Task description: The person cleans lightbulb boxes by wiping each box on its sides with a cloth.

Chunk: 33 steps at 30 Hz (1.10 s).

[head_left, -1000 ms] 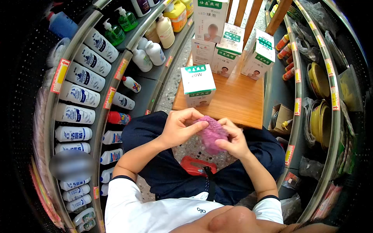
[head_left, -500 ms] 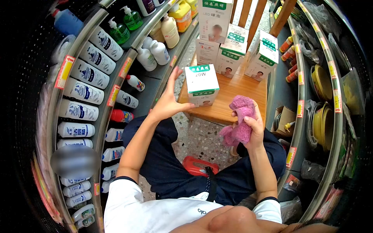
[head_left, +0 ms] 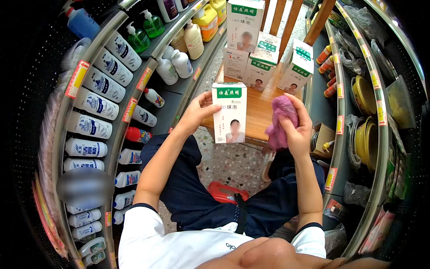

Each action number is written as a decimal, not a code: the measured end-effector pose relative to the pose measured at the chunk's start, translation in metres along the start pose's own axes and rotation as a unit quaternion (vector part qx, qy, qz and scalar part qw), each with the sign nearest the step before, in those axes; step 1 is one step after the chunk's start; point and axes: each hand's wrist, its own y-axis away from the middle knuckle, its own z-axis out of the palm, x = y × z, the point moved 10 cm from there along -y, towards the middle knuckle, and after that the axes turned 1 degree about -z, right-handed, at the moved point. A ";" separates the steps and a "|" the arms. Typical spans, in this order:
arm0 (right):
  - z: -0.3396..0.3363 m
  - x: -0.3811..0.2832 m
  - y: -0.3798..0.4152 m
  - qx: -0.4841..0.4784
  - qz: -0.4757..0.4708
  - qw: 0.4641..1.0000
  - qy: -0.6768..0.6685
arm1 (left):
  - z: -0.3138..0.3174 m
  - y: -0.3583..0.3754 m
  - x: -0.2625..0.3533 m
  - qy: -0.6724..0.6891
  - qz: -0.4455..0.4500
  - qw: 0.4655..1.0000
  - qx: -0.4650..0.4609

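My left hand (head_left: 199, 113) grips a white and green LED bulb box (head_left: 230, 119) by its left side, with the thumb across the front. The box is held up with its printed front toward me, over the near edge of the wooden chair seat (head_left: 257, 112). My right hand (head_left: 295, 127) is closed round a bunched pink cloth (head_left: 284, 117), to the right of the box and apart from it. Farther back on the seat stand more bulb boxes: a tall stack (head_left: 244, 27), one beside it (head_left: 262, 67), and another (head_left: 295, 69) at the right.
Shelves with white bottles (head_left: 96, 102) and green pump bottles (head_left: 152, 24) run along my left. On the right, shelves hold yellow bowls (head_left: 365, 94) and orange-capped bottles (head_left: 323, 54). A red object (head_left: 224, 192) lies on the speckled floor between my legs.
My left hand has taken hold of the box, lifted it off the seat and brought it toward me, front face showing. The right hand with the cloth has shifted slightly.
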 end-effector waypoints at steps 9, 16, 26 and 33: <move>0.042 -0.011 -0.037 -0.051 -0.264 0.925 0.267 | 0.013 -0.003 -0.009 -0.027 -0.050 0.998 0.009; 0.051 0.003 -0.037 -0.064 -0.269 0.896 0.348 | 0.017 -0.008 -0.017 -0.025 -0.057 0.998 -0.004; 0.062 0.025 -0.029 -0.121 -0.243 0.894 0.357 | 0.016 -0.004 -0.036 0.001 -0.127 0.992 0.001; 0.075 0.035 -0.015 -0.167 -0.254 0.878 0.370 | 0.014 -0.004 -0.048 0.060 -0.165 0.984 0.006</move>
